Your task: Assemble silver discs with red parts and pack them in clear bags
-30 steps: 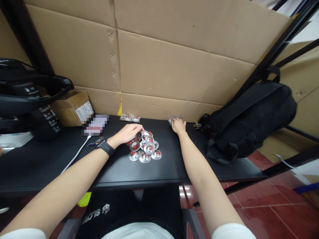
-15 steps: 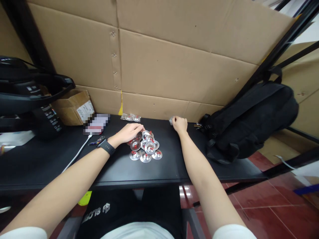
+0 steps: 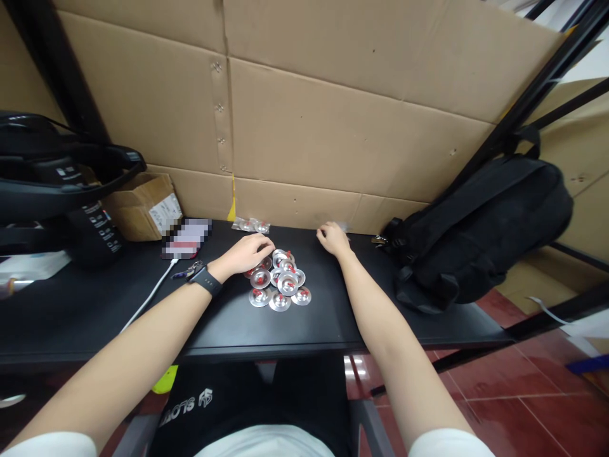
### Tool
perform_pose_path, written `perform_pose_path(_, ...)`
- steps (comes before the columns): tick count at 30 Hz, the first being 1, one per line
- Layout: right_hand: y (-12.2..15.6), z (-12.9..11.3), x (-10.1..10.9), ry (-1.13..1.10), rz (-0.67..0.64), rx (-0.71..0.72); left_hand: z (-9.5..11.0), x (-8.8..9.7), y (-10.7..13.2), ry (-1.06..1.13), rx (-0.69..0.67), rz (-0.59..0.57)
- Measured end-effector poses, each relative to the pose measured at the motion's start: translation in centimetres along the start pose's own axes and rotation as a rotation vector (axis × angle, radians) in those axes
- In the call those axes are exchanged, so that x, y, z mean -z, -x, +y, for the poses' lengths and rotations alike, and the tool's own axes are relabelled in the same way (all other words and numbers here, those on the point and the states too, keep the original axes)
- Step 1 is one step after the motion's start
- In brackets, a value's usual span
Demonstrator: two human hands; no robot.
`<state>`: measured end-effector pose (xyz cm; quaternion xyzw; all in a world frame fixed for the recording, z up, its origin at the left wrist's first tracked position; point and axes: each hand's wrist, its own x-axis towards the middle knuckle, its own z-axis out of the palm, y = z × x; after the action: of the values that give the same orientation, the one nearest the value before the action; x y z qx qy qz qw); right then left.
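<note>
A pile of several silver discs with red centres (image 3: 281,284) lies on the black table (image 3: 228,317). My left hand (image 3: 247,252), with a black watch on its wrist, rests on the pile's back left edge, fingers bent together over a disc. At the back of the table, close to the cardboard wall, my right hand (image 3: 333,240) is curled shut. A bit of a small clear plastic bag (image 3: 341,226) shows behind its knuckles. Another small clear bag with discs (image 3: 251,225) lies by the wall, behind my left hand.
A black backpack (image 3: 480,235) takes up the table's right end. On the left are a small cardboard box (image 3: 143,206), a blurred-out flat item (image 3: 185,238) with a white cable (image 3: 147,298), keys (image 3: 186,271) and black equipment (image 3: 57,184). Cardboard sheets (image 3: 333,127) wall off the back.
My right hand closed on the clear bag and has shifted a little to the left along the wall. My left hand has stayed on the disc pile.
</note>
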<state>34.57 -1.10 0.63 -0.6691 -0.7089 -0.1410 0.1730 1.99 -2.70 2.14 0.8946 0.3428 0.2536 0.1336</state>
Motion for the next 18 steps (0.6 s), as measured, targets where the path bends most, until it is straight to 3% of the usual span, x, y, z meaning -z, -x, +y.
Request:
perform_pose_path(2, -0.1, -0.3, -0.3, -0.037, -0.03, 0.05, -0.8, 0.2, 0.1, -0.132, 0.045, 0.0)
perform_pose_path(6, -0.3, -0.8, -0.8, -0.097, -0.064, 0.103, -3.0, 0.5, 0.5, -0.357, 0.327, -0.073)
perform_pose_path(9, -0.4, -1.1, -1.0, -0.121, -0.068, 0.128, -4.7, 0.5, 0.8, -0.422, 0.454, -0.136)
perform_pose_path(13, -0.3, -1.2, -1.2, -0.14, -0.08, 0.152, -6.1, 0.2, 0.5, -0.432, 0.482, -0.124)
perform_pose_path(18, -0.2, -1.0, -1.4, -0.151, -0.085, 0.151, -6.0, 0.1, 0.0, -0.416, 0.481, -0.162)
